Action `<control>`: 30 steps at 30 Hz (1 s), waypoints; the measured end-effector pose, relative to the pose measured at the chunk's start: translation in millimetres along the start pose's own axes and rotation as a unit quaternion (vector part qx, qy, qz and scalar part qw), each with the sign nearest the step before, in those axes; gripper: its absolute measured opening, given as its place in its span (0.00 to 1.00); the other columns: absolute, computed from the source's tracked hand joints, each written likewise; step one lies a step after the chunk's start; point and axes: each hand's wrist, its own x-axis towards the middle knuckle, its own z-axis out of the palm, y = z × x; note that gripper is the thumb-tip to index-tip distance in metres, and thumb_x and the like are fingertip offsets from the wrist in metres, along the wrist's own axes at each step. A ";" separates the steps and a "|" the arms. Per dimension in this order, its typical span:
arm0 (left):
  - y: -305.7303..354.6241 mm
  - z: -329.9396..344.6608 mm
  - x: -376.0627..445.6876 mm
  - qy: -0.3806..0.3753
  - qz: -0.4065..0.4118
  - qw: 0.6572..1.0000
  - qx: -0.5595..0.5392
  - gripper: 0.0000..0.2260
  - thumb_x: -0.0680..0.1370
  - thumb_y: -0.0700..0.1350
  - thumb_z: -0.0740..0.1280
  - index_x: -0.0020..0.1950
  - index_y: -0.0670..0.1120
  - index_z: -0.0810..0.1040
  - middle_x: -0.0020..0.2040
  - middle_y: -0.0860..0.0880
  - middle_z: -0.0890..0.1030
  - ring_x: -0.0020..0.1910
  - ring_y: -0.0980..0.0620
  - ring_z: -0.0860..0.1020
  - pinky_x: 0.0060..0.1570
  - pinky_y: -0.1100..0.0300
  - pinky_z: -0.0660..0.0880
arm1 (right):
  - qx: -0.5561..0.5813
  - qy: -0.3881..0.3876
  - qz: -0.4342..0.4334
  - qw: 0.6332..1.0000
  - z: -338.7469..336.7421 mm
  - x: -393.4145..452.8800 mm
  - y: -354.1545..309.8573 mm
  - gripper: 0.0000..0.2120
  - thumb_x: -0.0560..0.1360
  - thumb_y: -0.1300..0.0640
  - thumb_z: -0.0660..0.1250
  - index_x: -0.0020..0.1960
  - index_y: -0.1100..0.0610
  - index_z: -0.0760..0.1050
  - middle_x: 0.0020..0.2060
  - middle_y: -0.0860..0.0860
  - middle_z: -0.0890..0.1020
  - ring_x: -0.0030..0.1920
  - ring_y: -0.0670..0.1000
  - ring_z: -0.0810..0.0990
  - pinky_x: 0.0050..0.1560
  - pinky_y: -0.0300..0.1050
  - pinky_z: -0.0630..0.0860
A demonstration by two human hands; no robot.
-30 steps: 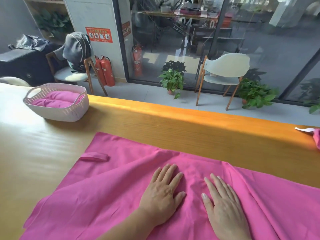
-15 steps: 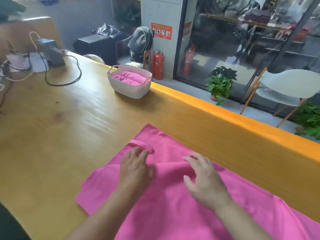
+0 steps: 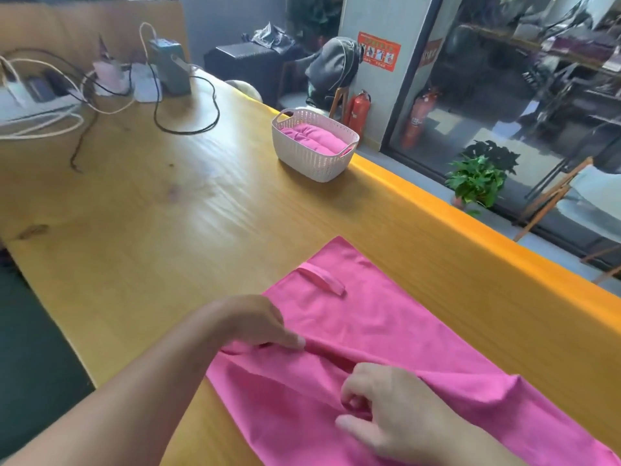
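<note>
A large pink cloth (image 3: pixel 379 331) lies spread on the wooden table (image 3: pixel 168 230), with a small sewn loop (image 3: pixel 322 279) near its far left corner. My left hand (image 3: pixel 255 322) is at the cloth's left edge and pinches a raised fold between fingers and thumb. My right hand (image 3: pixel 393 408) sits nearer me on the cloth, its fingers curled round a bunch of the fabric. A ridge of cloth runs between the two hands.
A white lattice basket (image 3: pixel 314 163) holding folded pink cloths stands near the table's far edge. Cables (image 3: pixel 188 129), chargers and a grey device (image 3: pixel 168 67) crowd the far left. Beyond the table are fire extinguishers (image 3: pixel 359 109), a potted plant (image 3: pixel 477 179) and chairs.
My hands lay flat on the cloth, then slid to its left end. Now both have curled and taken up folds of it. The view has swung left.
</note>
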 end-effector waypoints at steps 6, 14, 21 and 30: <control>-12.6 13.6 -11.6 -0.001 0.115 0.968 -0.222 0.12 0.70 0.29 0.69 0.39 0.46 0.74 0.27 0.56 0.73 0.25 0.60 0.68 0.24 0.70 0.64 | 0.127 0.115 0.099 0.980 -18.3 42.2 11.2 0.04 0.73 0.50 0.71 0.48 0.44 0.80 0.44 0.41 0.79 0.46 0.40 0.76 0.48 0.33 0.70; -18.9 21.1 -2.2 0.085 0.182 0.923 -0.329 0.16 0.71 0.26 0.63 0.36 0.47 0.75 0.28 0.56 0.74 0.27 0.59 0.68 0.28 0.68 0.64 | 0.228 -0.019 0.210 0.951 -26.6 90.7 20.1 0.24 0.72 0.39 0.72 0.64 0.48 0.77 0.56 0.45 0.80 0.55 0.44 0.79 0.60 0.42 0.75; -15.6 21.0 19.7 0.207 0.128 0.905 -0.348 0.05 0.75 0.42 0.72 0.48 0.51 0.79 0.44 0.52 0.80 0.38 0.54 0.76 0.36 0.64 0.70 | 0.208 0.099 0.194 0.953 -27.3 124.2 35.4 0.06 0.76 0.54 0.70 0.40 0.52 0.80 0.35 0.44 0.80 0.36 0.44 0.75 0.40 0.44 0.71; -31.6 15.5 44.9 0.207 0.010 0.970 -0.131 0.20 0.82 0.58 0.56 0.36 0.48 0.70 0.32 0.51 0.71 0.32 0.51 0.70 0.32 0.57 0.64 | 0.326 0.121 0.208 0.914 -69.9 142.9 59.9 0.08 0.77 0.55 0.67 0.40 0.56 0.77 0.30 0.50 0.75 0.33 0.51 0.69 0.36 0.45 0.63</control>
